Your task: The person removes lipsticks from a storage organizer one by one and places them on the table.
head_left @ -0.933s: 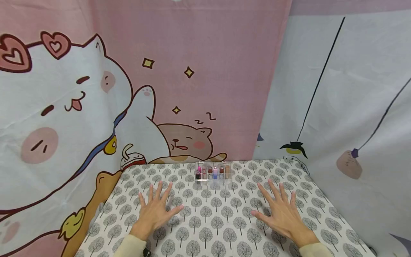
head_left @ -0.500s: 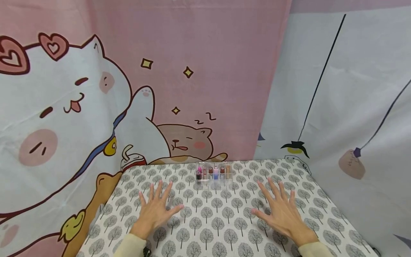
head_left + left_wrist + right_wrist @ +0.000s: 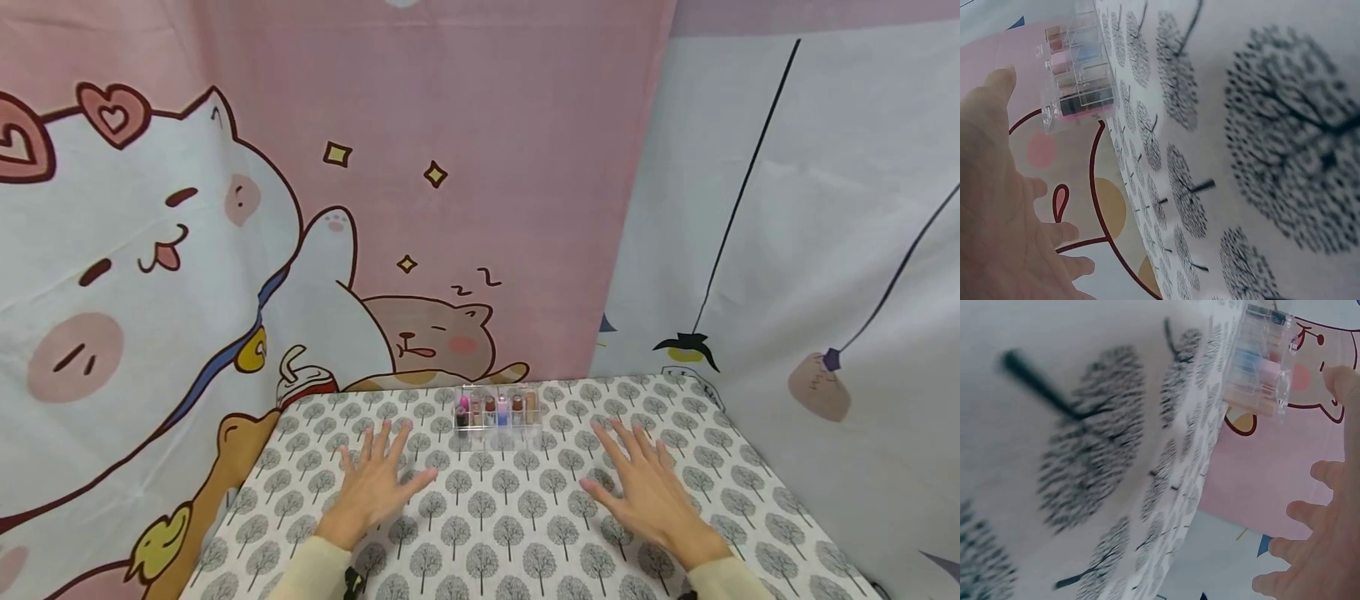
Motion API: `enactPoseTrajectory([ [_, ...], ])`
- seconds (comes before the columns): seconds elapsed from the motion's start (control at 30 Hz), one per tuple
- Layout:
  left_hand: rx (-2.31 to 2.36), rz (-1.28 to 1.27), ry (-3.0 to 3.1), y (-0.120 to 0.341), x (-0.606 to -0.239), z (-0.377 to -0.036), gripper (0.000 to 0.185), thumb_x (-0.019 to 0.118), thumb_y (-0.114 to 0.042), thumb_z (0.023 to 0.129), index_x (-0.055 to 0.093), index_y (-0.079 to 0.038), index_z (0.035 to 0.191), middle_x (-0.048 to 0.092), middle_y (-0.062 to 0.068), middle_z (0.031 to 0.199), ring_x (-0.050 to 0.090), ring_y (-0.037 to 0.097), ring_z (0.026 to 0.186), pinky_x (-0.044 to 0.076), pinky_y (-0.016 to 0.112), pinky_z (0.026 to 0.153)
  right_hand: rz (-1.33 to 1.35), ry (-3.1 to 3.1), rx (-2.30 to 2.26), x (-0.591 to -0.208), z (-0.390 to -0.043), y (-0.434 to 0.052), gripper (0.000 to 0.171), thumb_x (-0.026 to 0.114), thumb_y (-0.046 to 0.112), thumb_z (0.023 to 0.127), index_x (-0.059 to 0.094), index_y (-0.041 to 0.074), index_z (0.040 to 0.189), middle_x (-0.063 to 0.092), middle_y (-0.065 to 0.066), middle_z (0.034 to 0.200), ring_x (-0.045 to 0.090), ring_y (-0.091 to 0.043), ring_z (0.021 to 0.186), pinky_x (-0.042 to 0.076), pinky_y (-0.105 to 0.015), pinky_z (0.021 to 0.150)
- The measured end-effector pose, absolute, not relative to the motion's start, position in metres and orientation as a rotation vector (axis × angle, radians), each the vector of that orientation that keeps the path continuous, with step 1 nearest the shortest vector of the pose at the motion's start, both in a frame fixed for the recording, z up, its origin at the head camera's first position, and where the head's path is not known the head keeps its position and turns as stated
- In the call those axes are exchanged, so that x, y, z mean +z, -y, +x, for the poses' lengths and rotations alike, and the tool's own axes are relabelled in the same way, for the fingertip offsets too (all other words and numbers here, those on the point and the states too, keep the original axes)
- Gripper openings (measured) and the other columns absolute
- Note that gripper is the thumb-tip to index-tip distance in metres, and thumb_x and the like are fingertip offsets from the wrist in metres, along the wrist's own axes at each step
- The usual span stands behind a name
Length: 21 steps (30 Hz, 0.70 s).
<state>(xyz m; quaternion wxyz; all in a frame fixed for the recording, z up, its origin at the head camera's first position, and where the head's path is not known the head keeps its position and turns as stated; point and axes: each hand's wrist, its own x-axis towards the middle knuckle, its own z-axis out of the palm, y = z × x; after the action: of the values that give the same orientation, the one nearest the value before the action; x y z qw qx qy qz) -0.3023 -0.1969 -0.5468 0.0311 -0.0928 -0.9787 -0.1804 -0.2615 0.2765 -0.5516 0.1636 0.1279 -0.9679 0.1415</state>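
A clear plastic organizer (image 3: 497, 437) stands near the back edge of the table, with several lipstick-like tubes in its slots, in pink, brown, blue and tan. My left hand (image 3: 375, 487) hovers over the cloth to its front left, fingers spread and holding nothing. On the other side my right hand (image 3: 645, 492) is likewise spread, with no object in it. Both hands are apart from the organizer. In the left wrist view the organizer (image 3: 1085, 87) shows beyond the thumb. The right wrist view has the organizer (image 3: 1260, 362) at the upper right.
A white cloth (image 3: 480, 533) printed with grey trees covers the table. Behind it hangs a pink curtain (image 3: 525, 167) with cartoon cats. A pale fabric (image 3: 885, 250) with printed light bulbs hangs along the right side.
Both hands have shifted slightly, the left one to the right and the right one to the left. The head view has tilted a little. The organizer stays where it was on the table.
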Motion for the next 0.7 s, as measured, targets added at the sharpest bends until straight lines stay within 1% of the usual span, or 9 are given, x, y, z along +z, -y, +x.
enactPoseTrajectory([
  [0.1,-0.584,-0.291,3.002,0.193,-0.546,-0.307,0.102,0.056,-0.082,0.110,0.017,-0.030,0.188,0.014,0.021,0.195,0.013,0.059,0.179,-0.005,0.093,0.134,0.385,2.754,0.420,-0.547,-0.266,-0.270,0.092,0.069,0.066,0.111,0.031,0.028,0.186,0.032,-0.020,0.191,0.030,-0.062,0.173,0.019,-0.091,0.136],
  [0.3,-0.695,-0.301,2.981,0.181,-0.544,-0.316,0.101,0.054,-0.083,0.110,0.022,-0.028,0.188,0.019,0.020,0.195,0.017,0.059,0.179,-0.002,0.092,0.136,0.452,2.703,0.416,-0.542,-0.275,-0.260,0.087,0.072,0.058,0.112,0.041,0.015,0.181,0.040,-0.023,0.187,0.044,-0.062,0.165,0.035,-0.086,0.133],
  [0.43,-0.774,-0.345,2.962,0.175,-0.545,-0.322,0.099,0.053,-0.082,0.112,0.022,-0.027,0.188,0.023,0.020,0.195,0.022,0.058,0.178,0.001,0.090,0.138,0.478,2.683,0.443,-0.540,-0.282,-0.255,0.086,0.074,0.055,0.112,0.040,0.016,0.182,0.044,-0.025,0.184,0.051,-0.060,0.162,0.041,-0.084,0.130],
  [0.53,-0.832,-0.398,2.903,0.173,-0.547,-0.327,0.098,0.056,-0.080,0.112,0.025,-0.026,0.188,0.030,0.023,0.192,0.031,0.060,0.174,0.007,0.093,0.137,0.488,2.675,0.488,-0.539,-0.289,-0.252,0.085,0.074,0.053,0.113,0.040,0.016,0.182,0.047,-0.024,0.183,0.053,-0.057,0.161,0.046,-0.084,0.127],
  [0.57,-0.853,-0.423,2.866,0.173,-0.552,-0.331,0.098,0.054,-0.081,0.112,0.024,-0.027,0.188,0.030,0.024,0.191,0.033,0.061,0.173,0.009,0.096,0.133,0.495,2.676,0.503,-0.539,-0.292,-0.251,0.085,0.073,0.053,0.114,0.040,0.016,0.182,0.047,-0.024,0.183,0.054,-0.056,0.161,0.047,-0.083,0.127],
  [0.6,-0.873,-0.436,2.848,0.172,-0.552,-0.332,0.098,0.055,-0.081,0.111,0.024,-0.027,0.188,0.032,0.025,0.190,0.034,0.063,0.171,0.010,0.098,0.132,0.502,2.678,0.519,-0.538,-0.294,-0.250,0.084,0.073,0.052,0.114,0.040,0.015,0.182,0.047,-0.024,0.183,0.054,-0.056,0.160,0.047,-0.083,0.127],
  [0.67,-0.906,-0.455,2.829,0.171,-0.553,-0.335,0.098,0.055,-0.082,0.111,0.024,-0.029,0.188,0.034,0.026,0.189,0.035,0.064,0.170,0.011,0.098,0.131,0.514,2.686,0.542,-0.538,-0.298,-0.248,0.084,0.073,0.051,0.115,0.040,0.013,0.182,0.047,-0.023,0.183,0.054,-0.055,0.161,0.048,-0.081,0.127],
  [0.7,-0.918,-0.451,2.837,0.170,-0.553,-0.337,0.100,0.055,-0.083,0.110,0.024,-0.029,0.188,0.033,0.025,0.190,0.034,0.063,0.171,0.010,0.098,0.132,0.523,2.687,0.549,-0.538,-0.301,-0.247,0.083,0.073,0.050,0.115,0.040,0.012,0.181,0.046,-0.024,0.183,0.054,-0.055,0.161,0.048,-0.080,0.128],
])
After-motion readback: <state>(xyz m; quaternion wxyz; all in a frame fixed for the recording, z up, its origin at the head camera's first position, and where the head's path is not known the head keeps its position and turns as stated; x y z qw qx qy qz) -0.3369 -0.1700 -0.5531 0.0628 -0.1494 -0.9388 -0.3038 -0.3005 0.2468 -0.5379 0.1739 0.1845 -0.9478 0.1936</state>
